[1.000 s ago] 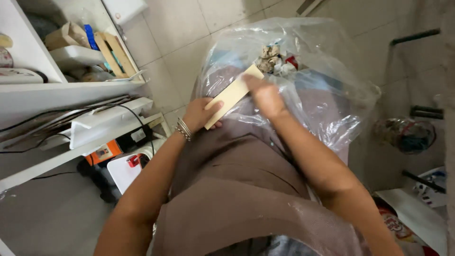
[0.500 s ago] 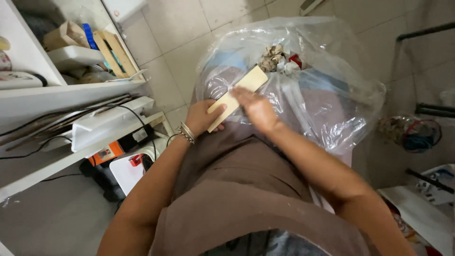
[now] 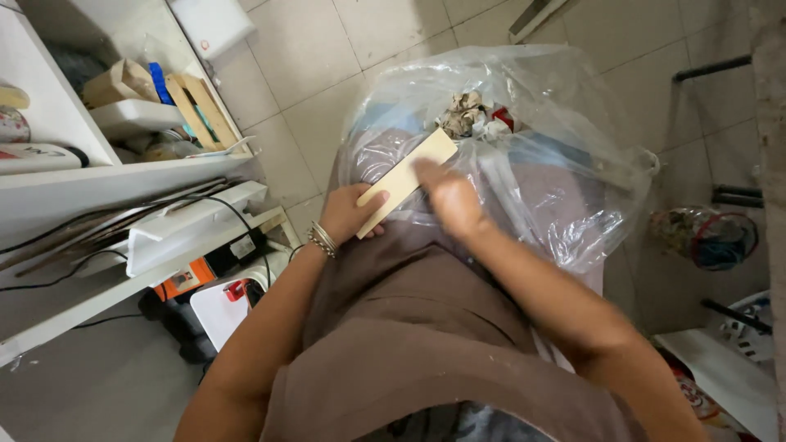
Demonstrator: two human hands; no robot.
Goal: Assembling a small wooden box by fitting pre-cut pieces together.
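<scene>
My left hand (image 3: 348, 214) grips the near end of a flat pale wooden strip (image 3: 407, 178), which slants up and away over a large clear plastic bag (image 3: 565, 188). My right hand (image 3: 450, 196) lies on the strip's upper face near its middle, blurred, palm down with fingers together. The bag's mouth is open below the strip and holds crumpled paper scraps (image 3: 468, 115) with a red bit among them. A metal bracelet (image 3: 322, 240) sits on my left wrist. My brown apron (image 3: 409, 327) fills the lower middle of the view.
White shelves (image 3: 123, 176) at left carry boxes, wooden pieces and a white tray. Below them lie a white bar with black cables (image 3: 176, 225) and an orange device (image 3: 184, 278). A small bag of tangled items (image 3: 706, 237) rests on the tiled floor at right, by black metal legs (image 3: 737, 196).
My right hand has slid down the strip toward me, from its far end to about its middle. The left hand keeps its hold, and the view has shifted slightly.
</scene>
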